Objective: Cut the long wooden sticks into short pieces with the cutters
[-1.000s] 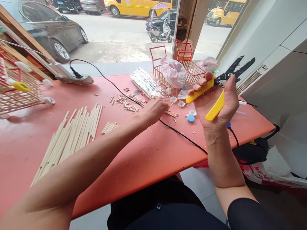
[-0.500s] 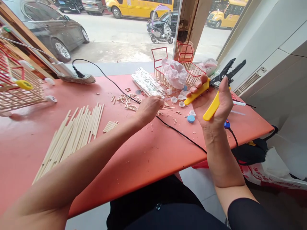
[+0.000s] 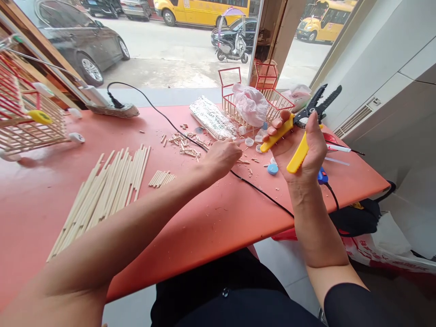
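Note:
My right hand [image 3: 299,156] is raised over the table's right side and wrapped round the wire strippers [image 3: 299,122]. Their yellow handles are spread and the black toothed jaws point up, parted. My left hand [image 3: 223,159] reaches over the middle of the table with fingers pinched together; what they hold, if anything, is hidden. Near it are short cut wooden pieces [image 3: 184,147] and a foil-wrapped block [image 3: 211,119]. Long wooden sticks [image 3: 105,186] lie side by side left of my left forearm. Beside them is a small row of short sticks [image 3: 161,178].
A black cable [image 3: 150,101] crosses the red table [image 3: 204,236] from a power strip [image 3: 112,109]. Small stick-built carts [image 3: 37,122] stand at left, and others [image 3: 231,102] at the back with a pink plastic bag [image 3: 250,104]. A blue cap [image 3: 272,169] lies near my right hand.
My left hand has moved a little to the right and slightly nearer. My right hand still holds the wire strippers and has barely shifted; their jaws stay parted.

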The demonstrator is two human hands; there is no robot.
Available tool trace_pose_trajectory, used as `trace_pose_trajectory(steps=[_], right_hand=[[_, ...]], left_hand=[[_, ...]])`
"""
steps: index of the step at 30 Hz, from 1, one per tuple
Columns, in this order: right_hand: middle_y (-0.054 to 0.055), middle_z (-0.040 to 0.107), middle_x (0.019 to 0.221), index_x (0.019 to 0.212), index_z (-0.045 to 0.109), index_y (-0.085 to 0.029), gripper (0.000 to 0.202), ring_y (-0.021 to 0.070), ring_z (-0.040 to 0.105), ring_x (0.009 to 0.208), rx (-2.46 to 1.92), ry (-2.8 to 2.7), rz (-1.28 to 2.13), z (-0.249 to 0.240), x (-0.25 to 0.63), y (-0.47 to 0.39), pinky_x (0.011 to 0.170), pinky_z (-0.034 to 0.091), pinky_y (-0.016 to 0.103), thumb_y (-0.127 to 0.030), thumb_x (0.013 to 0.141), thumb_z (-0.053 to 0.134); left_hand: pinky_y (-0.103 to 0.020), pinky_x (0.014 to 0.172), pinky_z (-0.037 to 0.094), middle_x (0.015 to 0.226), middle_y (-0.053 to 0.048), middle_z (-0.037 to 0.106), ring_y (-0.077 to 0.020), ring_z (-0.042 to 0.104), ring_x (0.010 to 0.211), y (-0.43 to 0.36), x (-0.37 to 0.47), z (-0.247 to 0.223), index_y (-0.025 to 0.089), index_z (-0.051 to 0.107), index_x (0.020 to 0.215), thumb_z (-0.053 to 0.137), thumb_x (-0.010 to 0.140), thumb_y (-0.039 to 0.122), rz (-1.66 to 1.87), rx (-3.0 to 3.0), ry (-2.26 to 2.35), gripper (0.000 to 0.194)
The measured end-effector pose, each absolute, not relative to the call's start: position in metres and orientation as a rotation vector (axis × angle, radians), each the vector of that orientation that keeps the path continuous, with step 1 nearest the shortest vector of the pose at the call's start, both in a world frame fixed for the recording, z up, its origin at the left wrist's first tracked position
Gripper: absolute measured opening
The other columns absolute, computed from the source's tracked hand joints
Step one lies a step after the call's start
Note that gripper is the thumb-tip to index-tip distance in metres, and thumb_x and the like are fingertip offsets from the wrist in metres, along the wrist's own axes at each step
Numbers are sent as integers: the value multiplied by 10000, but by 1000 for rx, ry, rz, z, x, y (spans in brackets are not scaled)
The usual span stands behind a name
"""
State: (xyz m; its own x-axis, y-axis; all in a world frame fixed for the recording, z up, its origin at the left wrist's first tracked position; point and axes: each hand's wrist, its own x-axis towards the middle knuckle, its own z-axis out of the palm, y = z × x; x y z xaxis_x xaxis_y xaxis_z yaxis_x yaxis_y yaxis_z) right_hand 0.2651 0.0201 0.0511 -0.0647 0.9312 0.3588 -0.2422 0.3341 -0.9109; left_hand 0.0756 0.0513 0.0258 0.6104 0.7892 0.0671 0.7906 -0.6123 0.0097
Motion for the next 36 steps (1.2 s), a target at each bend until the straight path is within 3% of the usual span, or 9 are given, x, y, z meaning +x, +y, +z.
trace_pose_trajectory(steps=[5,9,11,14,19,23,30,36], right_hand=[[112,708,1063,1106,723,-289,675,318,664,1106,-766,-1287,1132,53,268,21,838,557,467,-896,884,527],[78,655,1017,1072,673,-259,556,237,645,942,-753,-1195,1258,50,257,19,815,554,415,-779,875,670],[53,632,960,1065,664,-246,501,191,602,845,-785,-1232,1295,46,249,16,776,533,375,-683,845,768],[22,606,893,1078,666,-214,474,158,550,787,-928,-1434,1224,37,236,8,721,482,329,-595,841,816],[-7,571,847,1047,623,-207,442,152,520,764,-997,-1706,1198,28,212,-3,663,416,307,-567,854,791],[-14,563,814,968,582,-212,378,155,521,753,-994,-1792,1245,24,197,-7,661,425,310,-522,863,771],[-31,552,737,901,567,-215,330,140,505,688,-1024,-1796,1354,40,184,-7,630,406,291,-485,858,752],[-16,559,725,845,574,-206,324,144,517,691,-1070,-1875,1336,52,163,1,627,409,285,-469,844,763]], left_hand=[[-354,773,482,872,-135,777,-276,701,931,54,70,21,141,777,722,579,857,22,-469,-2836,-1550,268],[-325,759,499,791,-76,792,-199,695,774,56,47,30,158,790,775,744,857,205,-1412,-3013,-1891,105],[-313,741,505,844,-97,816,-180,699,767,44,35,35,155,783,791,775,867,314,-1844,-3088,-1997,177],[-291,725,497,830,-95,814,-166,693,762,15,23,35,162,756,748,899,765,476,-2146,-3099,-2192,346],[-289,700,482,789,-84,806,-167,662,741,-27,12,19,168,788,738,966,642,618,-2186,-3045,-2365,493],[-293,687,475,817,-94,825,-180,670,753,-40,4,11,178,814,774,952,651,649,-2181,-3004,-2462,506],[-312,767,525,970,-119,863,-222,763,898,-48,-22,7,190,849,1058,911,767,630,-2271,-3086,-2484,532],[-320,799,548,1012,-135,868,-253,790,978,-47,-41,6,191,850,1051,903,772,661,-2262,-3255,-2468,549]])
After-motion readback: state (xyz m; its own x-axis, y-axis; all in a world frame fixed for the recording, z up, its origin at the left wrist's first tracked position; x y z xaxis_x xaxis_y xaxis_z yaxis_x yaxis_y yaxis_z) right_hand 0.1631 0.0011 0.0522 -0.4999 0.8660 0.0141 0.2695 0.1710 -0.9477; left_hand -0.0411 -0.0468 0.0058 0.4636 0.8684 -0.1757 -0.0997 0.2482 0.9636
